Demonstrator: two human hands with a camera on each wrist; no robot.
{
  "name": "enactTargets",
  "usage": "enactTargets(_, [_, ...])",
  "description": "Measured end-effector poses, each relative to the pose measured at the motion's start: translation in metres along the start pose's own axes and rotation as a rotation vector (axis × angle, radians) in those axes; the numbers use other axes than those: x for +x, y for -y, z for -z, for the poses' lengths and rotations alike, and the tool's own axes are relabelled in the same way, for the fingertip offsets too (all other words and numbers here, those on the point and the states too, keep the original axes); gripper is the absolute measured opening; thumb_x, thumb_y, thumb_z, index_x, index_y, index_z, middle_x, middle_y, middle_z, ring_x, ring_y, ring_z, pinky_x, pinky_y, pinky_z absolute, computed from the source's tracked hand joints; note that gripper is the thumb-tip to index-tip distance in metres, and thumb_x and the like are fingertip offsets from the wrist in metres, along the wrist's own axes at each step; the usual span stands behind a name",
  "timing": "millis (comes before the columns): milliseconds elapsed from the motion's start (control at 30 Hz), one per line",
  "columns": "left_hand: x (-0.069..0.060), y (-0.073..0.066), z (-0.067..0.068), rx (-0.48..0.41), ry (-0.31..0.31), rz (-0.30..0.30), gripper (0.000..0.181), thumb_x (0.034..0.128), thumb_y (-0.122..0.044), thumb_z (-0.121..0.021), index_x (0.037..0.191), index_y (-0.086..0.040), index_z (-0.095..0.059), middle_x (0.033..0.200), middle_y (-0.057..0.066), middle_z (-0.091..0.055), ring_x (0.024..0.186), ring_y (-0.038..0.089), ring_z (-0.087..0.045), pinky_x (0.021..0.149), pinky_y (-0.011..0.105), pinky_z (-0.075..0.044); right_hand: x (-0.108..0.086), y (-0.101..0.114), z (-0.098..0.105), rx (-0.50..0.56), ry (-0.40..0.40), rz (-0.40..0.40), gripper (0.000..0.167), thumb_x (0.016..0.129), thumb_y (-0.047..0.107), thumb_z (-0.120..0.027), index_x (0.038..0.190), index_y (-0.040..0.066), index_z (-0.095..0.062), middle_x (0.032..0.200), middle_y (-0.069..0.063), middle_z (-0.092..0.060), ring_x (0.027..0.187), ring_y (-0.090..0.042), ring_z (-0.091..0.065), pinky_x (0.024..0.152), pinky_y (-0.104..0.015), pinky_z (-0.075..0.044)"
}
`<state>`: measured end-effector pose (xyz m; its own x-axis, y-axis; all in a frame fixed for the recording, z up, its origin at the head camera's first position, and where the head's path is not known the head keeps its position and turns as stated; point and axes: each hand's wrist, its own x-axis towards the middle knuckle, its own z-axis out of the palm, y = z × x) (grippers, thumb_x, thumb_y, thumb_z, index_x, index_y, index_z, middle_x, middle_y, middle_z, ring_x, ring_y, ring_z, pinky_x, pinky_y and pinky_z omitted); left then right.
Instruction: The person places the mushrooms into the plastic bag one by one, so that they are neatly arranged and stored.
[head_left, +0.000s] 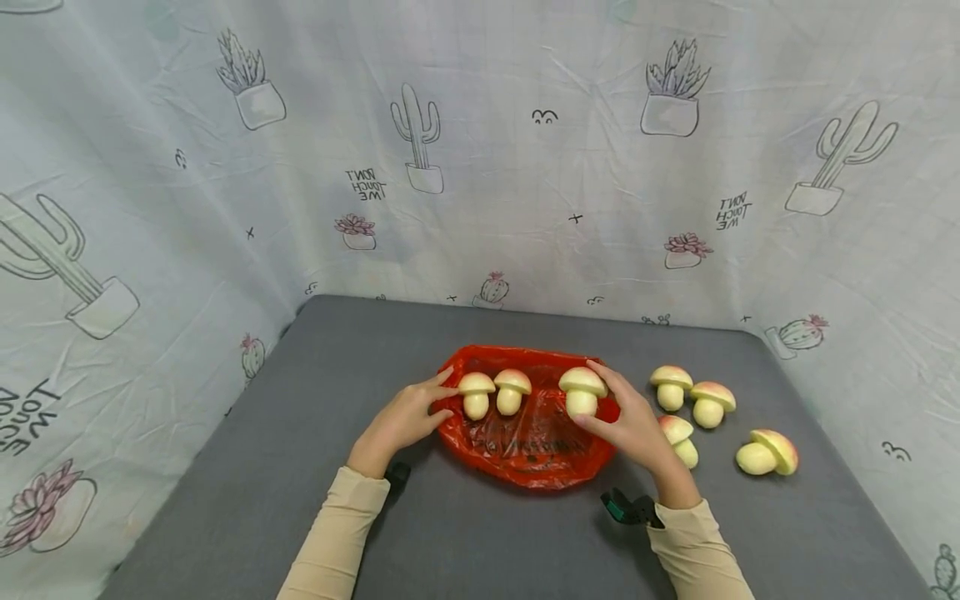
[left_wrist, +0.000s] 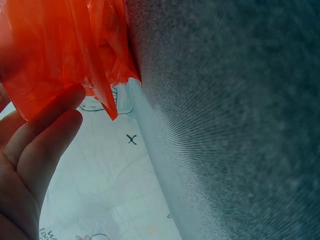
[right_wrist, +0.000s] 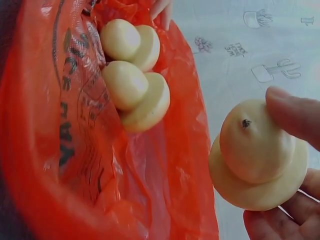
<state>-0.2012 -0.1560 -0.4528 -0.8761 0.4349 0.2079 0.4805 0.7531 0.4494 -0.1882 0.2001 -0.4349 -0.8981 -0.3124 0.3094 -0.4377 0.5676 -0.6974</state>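
Note:
My right hand [head_left: 630,421] holds a mushroom-shaped piece [head_left: 582,393] with a pale stem and a pink-tinged cap, above the right side of a red plastic bag [head_left: 536,479]. In the right wrist view, thumb and fingers grip this mushroom [right_wrist: 257,145] by stem and cap, with a small dark spot on the stem's end. The bag lies open, and two similar mushrooms [head_left: 476,395] [head_left: 512,392] sit inside at its left. At the bag's left edge, my left hand [head_left: 405,419] holds the red plastic [left_wrist: 55,55] between its fingers; the thumb is mostly hidden in the left wrist view.
Several more mushrooms lie on the grey table [head_left: 480,550] right of the bag: two at the back [head_left: 671,387] [head_left: 711,403], one [head_left: 681,440] partly behind my right hand, one [head_left: 768,452] on its side farther right. A cactus-print curtain [head_left: 495,167] surrounds the table.

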Motion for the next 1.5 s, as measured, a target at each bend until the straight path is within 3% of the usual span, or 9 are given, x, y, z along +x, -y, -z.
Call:
enactTargets(300, [0.003,0.001,0.0,0.013,-0.002,-0.001,0.038,0.0866,-0.014,-0.069,0.123,-0.007,-0.065,0.147,0.012,-0.041,0.122,0.032,-0.054,0.091,0.041,-0.05,0.018,0.003,-0.019,-0.061,0.042,-0.004,0.081,0.082,0.035,-0.074,0.147,0.008,-0.034,0.146,-0.015,-0.039,0.131,-0.036,-0.04,0.101,-0.058,-0.037])
enactTargets(800, [0.002,0.001,0.0,0.033,0.002,-0.025,0.037,0.0874,-0.013,-0.068,0.123,-0.004,-0.064,0.147,0.013,-0.041,0.121,0.033,-0.054,0.092,0.042,-0.05,0.031,-0.001,-0.043,-0.168,0.086,-0.026,0.08,0.079,0.021,-0.077,0.144,-0.003,-0.036,0.145,-0.024,-0.039,0.133,-0.041,-0.037,0.106,-0.056,-0.033])
enactTargets(1033, [0.001,0.0,0.0,0.029,0.013,-0.006,0.038,0.0871,-0.014,-0.069,0.124,-0.006,-0.064,0.148,0.013,-0.04,0.111,0.032,-0.06,0.088,0.041,-0.051,0.038,-0.002,-0.048,-0.173,0.134,-0.06,0.08,0.081,0.019,-0.076,0.144,-0.005,-0.033,0.147,-0.025,-0.036,0.134,-0.042,-0.034,0.108,-0.056,-0.03])
enactTargets(1100, [0.001,0.001,-0.001,0.027,0.008,-0.002,0.039,0.0871,-0.014,-0.069,0.125,-0.007,-0.064,0.147,0.013,-0.041,0.115,0.033,-0.058,0.09,0.041,-0.05,0.04,-0.001,-0.048,-0.179,0.142,-0.064,0.081,0.081,0.019,-0.076,0.144,-0.005,-0.032,0.147,-0.025,-0.036,0.135,-0.043,-0.033,0.109,-0.056,-0.029])
enactTargets(1167, [0.002,0.001,-0.001,0.02,0.012,0.003,0.039,0.0873,-0.014,-0.068,0.125,-0.007,-0.063,0.148,0.012,-0.04,0.091,0.026,-0.066,0.082,0.036,-0.053,0.043,0.0,-0.049,-0.187,0.149,-0.067,0.08,0.081,0.019,-0.076,0.144,-0.005,-0.033,0.147,-0.025,-0.036,0.135,-0.043,-0.033,0.109,-0.056,-0.028])
enactTargets(1200, [0.002,0.002,-0.001,0.019,0.013,0.004,0.039,0.0875,-0.014,-0.068,0.126,-0.008,-0.063,0.148,0.012,-0.04,0.09,0.025,-0.066,0.08,0.035,-0.053,0.044,-0.001,-0.049,-0.192,0.152,-0.068,0.08,0.081,0.019,-0.076,0.144,-0.005,-0.033,0.146,-0.025,-0.037,0.135,-0.043,-0.033,0.109,-0.056,-0.028])
enactTargets(1333, [0.002,0.003,-0.002,0.014,0.014,0.004,0.039,0.0871,-0.015,-0.069,0.125,-0.009,-0.064,0.148,0.012,-0.04,0.097,0.027,-0.066,0.081,0.035,-0.052,0.045,-0.004,-0.052,-0.202,0.163,-0.07,0.08,0.08,0.019,-0.076,0.143,-0.006,-0.034,0.145,-0.025,-0.038,0.134,-0.044,-0.034,0.109,-0.057,-0.028])
enactTargets(1400, [0.001,0.002,-0.002,0.016,0.006,0.002,0.039,0.0868,-0.015,-0.069,0.125,-0.009,-0.064,0.147,0.012,-0.041,0.12,0.033,-0.055,0.09,0.04,-0.051,0.045,-0.007,-0.054,-0.206,0.165,-0.07,0.08,0.08,0.02,-0.077,0.143,-0.006,-0.034,0.145,-0.025,-0.039,0.133,-0.044,-0.035,0.108,-0.057,-0.029])
enactTargets(1500, [0.0,0.003,-0.002,0.009,0.01,0.006,0.039,0.0869,-0.015,-0.069,0.125,-0.009,-0.064,0.147,0.012,-0.041,0.112,0.032,-0.06,0.085,0.037,-0.052,0.046,-0.009,-0.057,-0.215,0.165,-0.064,0.08,0.08,0.019,-0.077,0.142,-0.007,-0.035,0.144,-0.026,-0.04,0.132,-0.044,-0.036,0.108,-0.057,-0.029])
